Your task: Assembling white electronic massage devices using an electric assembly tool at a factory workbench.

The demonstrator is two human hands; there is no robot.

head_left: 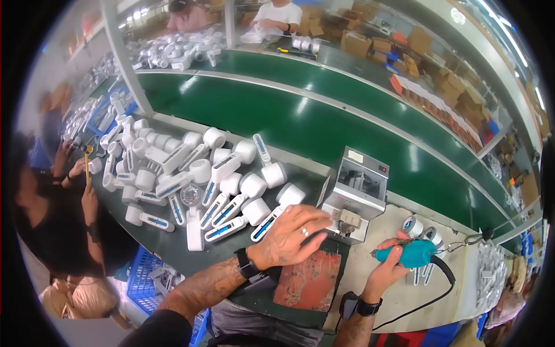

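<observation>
Head view: left hand (pixel 287 238), fingers apart; right hand (pixel 384 275), clamped round teal electric screwdriver (pixel 415 254), which I'd hold steady.

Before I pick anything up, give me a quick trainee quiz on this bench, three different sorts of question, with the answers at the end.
1. What does the right grip hold?
2. True or false: the white heap lies left of the metal box.
3. What colour is the mat on the bench? A blue, B yellow, C red.

Key: 1. A teal power tool. 2. True. 3. C.
</observation>
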